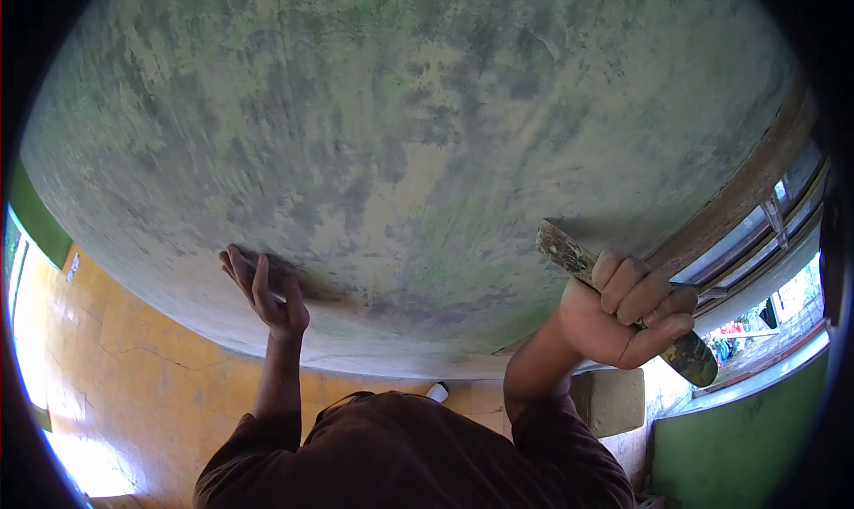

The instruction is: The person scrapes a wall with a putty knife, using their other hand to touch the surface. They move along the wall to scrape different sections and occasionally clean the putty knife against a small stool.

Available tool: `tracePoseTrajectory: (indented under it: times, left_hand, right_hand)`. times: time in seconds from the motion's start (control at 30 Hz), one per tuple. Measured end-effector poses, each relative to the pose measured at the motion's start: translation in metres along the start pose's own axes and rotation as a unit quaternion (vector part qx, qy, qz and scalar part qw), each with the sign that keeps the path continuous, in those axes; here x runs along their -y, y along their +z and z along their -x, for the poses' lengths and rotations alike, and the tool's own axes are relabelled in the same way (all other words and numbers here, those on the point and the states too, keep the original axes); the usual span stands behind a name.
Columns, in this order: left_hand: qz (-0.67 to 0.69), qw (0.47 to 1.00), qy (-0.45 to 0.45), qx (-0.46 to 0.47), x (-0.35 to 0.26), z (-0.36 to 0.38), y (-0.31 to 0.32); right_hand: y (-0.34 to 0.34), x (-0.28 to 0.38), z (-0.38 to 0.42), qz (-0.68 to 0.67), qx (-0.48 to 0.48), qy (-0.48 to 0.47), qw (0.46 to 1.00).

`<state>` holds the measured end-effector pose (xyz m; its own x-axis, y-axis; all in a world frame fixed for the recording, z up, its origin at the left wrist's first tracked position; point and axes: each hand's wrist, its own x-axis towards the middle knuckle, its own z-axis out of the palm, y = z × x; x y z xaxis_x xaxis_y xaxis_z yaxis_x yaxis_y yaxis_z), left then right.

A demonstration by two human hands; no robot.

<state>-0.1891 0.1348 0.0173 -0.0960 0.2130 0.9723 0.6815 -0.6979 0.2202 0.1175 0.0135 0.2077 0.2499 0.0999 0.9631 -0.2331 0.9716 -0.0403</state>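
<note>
A large wall (400, 189) fills most of the view, its green paint worn to pale and grey patches. My left hand (269, 297) rests against the lower left of this wall, fingers stretched out, holding nothing. On the right, my right hand (630, 313) is wrapped around a scraper (566, 248). Its blade, crusted with flakes, points up and left, with the tip right at the wall surface. The dark, mottled handle end sticks out below my fist.
A wooden window frame (743, 198) borders the wall on the right, with slats beside it. Below lies a yellow tiled floor (169, 358). A tan block-like object (609, 400) stands under my right arm, near a green lower wall (738, 438).
</note>
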Motion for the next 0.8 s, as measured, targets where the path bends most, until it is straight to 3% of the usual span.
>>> tracePoseTrajectory:
  times: [0.2,0.23,0.3,0.37,0.47,0.6,0.8]
  left_hand:
    - [-0.013,1.000,0.002,-0.020,-0.004,0.000,0.007]
    - [-0.013,1.000,0.000,-0.021,-0.004,0.001,0.008]
    - [-0.007,1.000,-0.005,-0.027,-0.004,0.002,0.010]
    - [-0.007,1.000,-0.002,-0.028,-0.004,0.001,0.011]
    - [-0.014,1.000,0.004,-0.026,-0.005,-0.002,0.010]
    - [-0.015,1.000,0.002,-0.022,-0.004,0.000,0.011]
    - [-0.021,1.000,0.003,-0.019,-0.005,0.000,0.010]
  right_hand:
    - [0.009,0.022,-0.003,0.016,0.031,-0.119,0.992]
    - [0.007,0.015,-0.003,0.015,0.032,-0.118,0.992]
    - [0.000,0.000,-0.001,0.032,0.004,-0.013,0.999]
    - [0.004,0.007,-0.004,0.026,0.011,-0.007,1.000]
    - [0.014,0.020,-0.007,0.009,0.037,-0.131,0.991]
    - [0.010,0.001,0.000,0.094,0.065,-0.038,0.993]
    - [0.020,0.018,0.000,0.019,0.015,-0.124,0.992]
